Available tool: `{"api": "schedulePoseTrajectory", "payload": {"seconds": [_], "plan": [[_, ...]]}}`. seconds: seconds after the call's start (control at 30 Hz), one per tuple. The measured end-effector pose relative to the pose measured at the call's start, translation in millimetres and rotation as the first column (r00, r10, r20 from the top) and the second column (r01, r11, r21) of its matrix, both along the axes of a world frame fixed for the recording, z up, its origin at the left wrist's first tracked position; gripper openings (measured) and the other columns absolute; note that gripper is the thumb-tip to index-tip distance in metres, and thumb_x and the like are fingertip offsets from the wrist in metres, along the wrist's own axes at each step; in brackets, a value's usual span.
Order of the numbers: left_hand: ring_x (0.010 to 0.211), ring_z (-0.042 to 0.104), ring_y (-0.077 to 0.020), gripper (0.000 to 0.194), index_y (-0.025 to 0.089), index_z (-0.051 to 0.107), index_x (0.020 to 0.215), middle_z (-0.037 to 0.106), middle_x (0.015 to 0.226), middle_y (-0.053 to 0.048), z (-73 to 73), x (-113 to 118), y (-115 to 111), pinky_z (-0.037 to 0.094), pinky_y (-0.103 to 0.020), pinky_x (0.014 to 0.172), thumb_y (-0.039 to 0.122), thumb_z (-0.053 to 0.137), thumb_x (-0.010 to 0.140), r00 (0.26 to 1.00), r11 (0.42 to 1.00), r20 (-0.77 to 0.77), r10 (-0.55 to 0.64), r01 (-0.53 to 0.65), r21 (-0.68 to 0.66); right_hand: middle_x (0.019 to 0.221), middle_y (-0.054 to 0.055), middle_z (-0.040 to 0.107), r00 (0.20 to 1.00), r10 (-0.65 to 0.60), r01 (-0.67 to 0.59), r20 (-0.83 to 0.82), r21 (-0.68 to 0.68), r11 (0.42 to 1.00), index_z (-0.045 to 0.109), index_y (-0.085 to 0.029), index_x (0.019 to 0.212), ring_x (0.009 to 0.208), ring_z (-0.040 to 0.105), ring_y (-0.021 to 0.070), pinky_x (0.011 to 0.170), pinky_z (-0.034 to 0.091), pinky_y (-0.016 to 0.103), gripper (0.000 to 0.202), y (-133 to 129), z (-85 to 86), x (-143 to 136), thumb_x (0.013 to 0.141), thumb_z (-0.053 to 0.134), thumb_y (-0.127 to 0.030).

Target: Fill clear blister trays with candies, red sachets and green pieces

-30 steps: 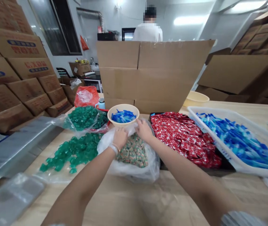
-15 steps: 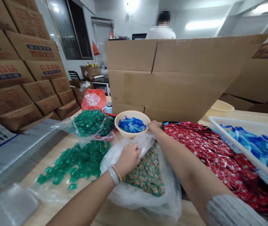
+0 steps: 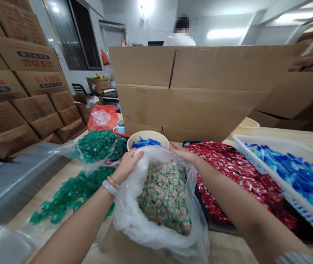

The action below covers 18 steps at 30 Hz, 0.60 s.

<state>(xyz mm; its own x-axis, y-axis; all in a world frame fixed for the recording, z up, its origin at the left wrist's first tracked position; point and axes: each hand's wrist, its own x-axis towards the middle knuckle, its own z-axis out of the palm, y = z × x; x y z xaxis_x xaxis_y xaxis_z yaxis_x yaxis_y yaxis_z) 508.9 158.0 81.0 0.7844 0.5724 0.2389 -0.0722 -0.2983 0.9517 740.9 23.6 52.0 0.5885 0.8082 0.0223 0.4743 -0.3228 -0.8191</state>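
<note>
1. Pinching the far-left rim of a white plastic bag (image 3: 134, 223) with the left hand (image 3: 127, 163), thumb laid over the film.
2. Reaching to the far-right rim with the right hand (image 3: 183, 152); impossible to tell whether gripping or merely touching, with the fingers partly hidden.
3. Set apart across the mouth, probably to spread limp film and leave the small wrapped pieces (image 3: 164, 194) inside exposed.
4. Placed centrally on the pale table (image 3: 225, 240), just in front of a cream bowl (image 3: 147, 134) of blue pieces (image 3: 147, 142), likely for easy reach from both sides.
5. To the left, loose green pieces (image 3: 71, 194); to the right, red packets (image 3: 228, 165) in a dark tray (image 3: 203, 208), then a white basket (image 3: 258, 165) of blue packets (image 3: 291, 172); presumably grouped to prevent mixing.
6. Across the far side, a cardboard panel (image 3: 195, 106), perhaps serving as a screen.
7. Beyond, stacked cartons (image 3: 38, 58) at left, a window (image 3: 82, 36), and a person (image 3: 180, 39) in white behind the panel.
</note>
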Motion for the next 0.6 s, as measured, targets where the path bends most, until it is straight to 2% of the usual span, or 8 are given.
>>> {"api": "schedulePoseTrajectory", "payload": {"seconds": [0.1,0.17,0.23,0.3,0.4,0.5,0.57,0.6], "plan": [[0.053,0.044,-0.0097,0.037,0.011,0.059,0.08,0.054,0.063,0.001,-3.4,20.5,3.2,0.035,-0.021,0.052,0.046,0.059,0.067,0.994,0.951,0.106,0.008,0.025,-0.308,0.125,0.006,0.05,0.966,0.247,-0.242,0.078,-0.063,0.968,0.036,-0.018,0.13,0.109,0.049,0.0169,0.089,0.041,0.029,0.067,-15.5,-3.9,-5.1,0.071,0.061,-0.039],[0.054,0.047,-0.0102,0.039,0.011,0.058,0.081,0.057,0.065,-0.001,-1.2,33.4,5.8,0.036,-0.021,0.053,0.046,0.062,0.065,0.989,0.908,0.149,-0.014,0.075,-0.412,0.115,0.006,0.057,0.956,0.2,-0.158,0.217,-0.195,0.968,0.045,-0.018,0.124,0.102,0.054,0.0198,0.085,0.043,0.031,0.068,-16.2,-8.5,-6.7,0.062,0.069,-0.035],[0.057,0.051,-0.0119,0.04,0.011,0.058,0.084,0.059,0.067,-0.002,2.6,44.6,9.6,0.04,-0.023,0.056,0.045,0.063,0.064,0.983,0.884,0.181,-0.021,0.103,-0.456,0.098,0.007,0.064,0.937,0.073,0.03,0.342,-0.287,0.958,0.059,-0.016,0.108,0.091,0.059,0.0222,0.08,0.044,0.031,0.046,-11.2,-13.5,-5.3,0.066,0.066,-0.032],[0.059,0.054,-0.0134,0.04,0.011,0.058,0.086,0.061,0.068,-0.002,5.4,54.5,14.6,0.042,-0.025,0.059,0.045,0.063,0.064,0.977,0.876,0.213,-0.016,0.116,-0.468,0.085,0.008,0.066,0.919,-0.007,0.141,0.394,-0.312,0.939,0.067,-0.014,0.091,0.084,0.061,0.0227,0.076,0.045,0.031,0.025,-4.0,-17.2,-1.3,0.073,0.057,-0.03],[0.06,0.056,-0.0133,0.038,0.011,0.058,0.084,0.062,0.068,-0.002,5.5,68.0,23.6,0.044,-0.025,0.061,0.043,0.063,0.064,0.965,0.87,0.264,0.0,0.13,-0.476,0.083,0.008,0.066,0.896,-0.072,0.214,0.437,-0.285,0.934,0.067,-0.015,0.089,0.084,0.06,0.0214,0.076,0.044,0.029,0.023,4.0,-12.7,4.1,0.077,0.052,-0.029],[0.059,0.056,-0.012,0.034,0.011,0.058,0.08,0.062,0.067,-0.001,2.4,79.5,32.1,0.045,-0.024,0.061,0.04,0.063,0.064,0.958,0.863,0.283,0.042,0.108,-0.494,0.118,0.013,0.052,0.824,-0.17,0.294,0.54,-0.152,0.944,0.05,-0.016,0.12,0.11,0.047,0.0247,0.089,0.038,0.034,0.048,0.6,19.9,1.1,0.075,0.054,-0.034],[0.058,0.055,-0.012,0.032,0.011,0.058,0.078,0.061,0.066,-0.001,0.8,85.1,35.9,0.045,-0.024,0.06,0.04,0.062,0.065,0.962,0.869,0.27,0.042,0.098,-0.484,0.139,0.015,0.023,0.646,-0.333,0.378,0.688,0.091,0.921,0.026,-0.018,0.135,0.128,0.022,0.029,0.099,0.026,0.043,0.072,-9.3,62.3,-4.9,0.074,0.054,-0.043],[0.058,0.055,-0.0122,0.032,0.011,0.058,0.077,0.061,0.066,-0.002,0.5,86.9,36.8,0.045,-0.024,0.06,0.04,0.061,0.066,0.965,0.874,0.262,0.03,0.101,-0.475,0.143,0.014,0.012,0.494,-0.438,0.402,0.751,0.25,0.881,0.019,-0.02,0.137,0.131,0.01,0.0309,0.1,0.02,0.049,0.076,-15.7,88.2,-7.8,0.075,0.052,-0.048]]}}
